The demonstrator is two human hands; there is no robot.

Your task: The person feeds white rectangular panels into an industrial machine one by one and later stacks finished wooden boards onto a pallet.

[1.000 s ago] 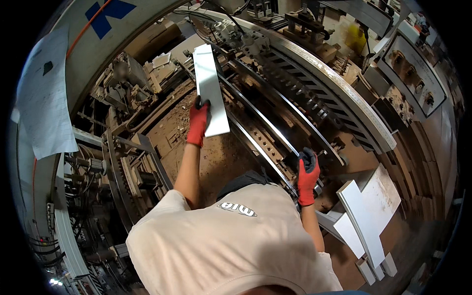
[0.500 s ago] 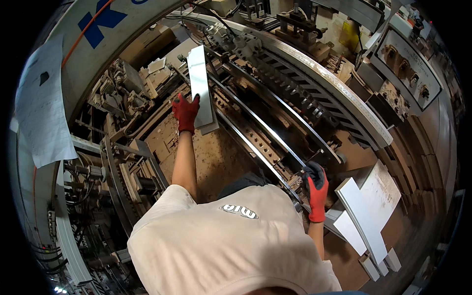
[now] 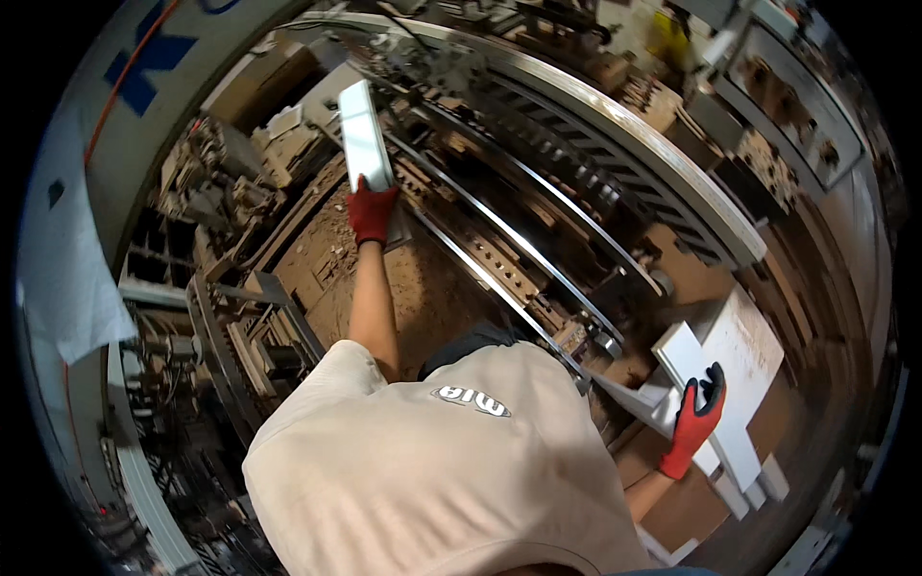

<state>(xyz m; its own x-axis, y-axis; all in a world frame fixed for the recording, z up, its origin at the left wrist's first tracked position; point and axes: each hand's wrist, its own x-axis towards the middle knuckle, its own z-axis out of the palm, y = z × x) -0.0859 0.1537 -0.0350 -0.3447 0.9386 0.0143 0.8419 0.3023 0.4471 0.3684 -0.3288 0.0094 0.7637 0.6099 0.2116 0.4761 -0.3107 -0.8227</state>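
Observation:
My left hand (image 3: 372, 211), in a red glove with dark fingertips, grips the near end of a narrow white board (image 3: 362, 134). That board lies across the far left end of the machine's metal rails (image 3: 480, 213), pointing away from me. Part of another pale piece shows beneath the hand. At the right, my right hand (image 3: 697, 422), gloved alike, is at the edge of a long white board (image 3: 680, 353) on a small stack. Its thumb and fingers are apart, and I cannot see a firm hold.
A dusty white panel (image 3: 747, 348) lies under the stacked boards. The machine's curved-looking beam (image 3: 615, 106) runs along the far side. A control box (image 3: 792, 101) hangs at the upper right. Sawdust covers the floor (image 3: 423, 288) between me and the rails; a paper sheet (image 3: 67, 250) hangs at left.
My right hand has left the rail end and moved right to the stacked boards. My left hand has closed over the near end of its board, which has shifted slightly.

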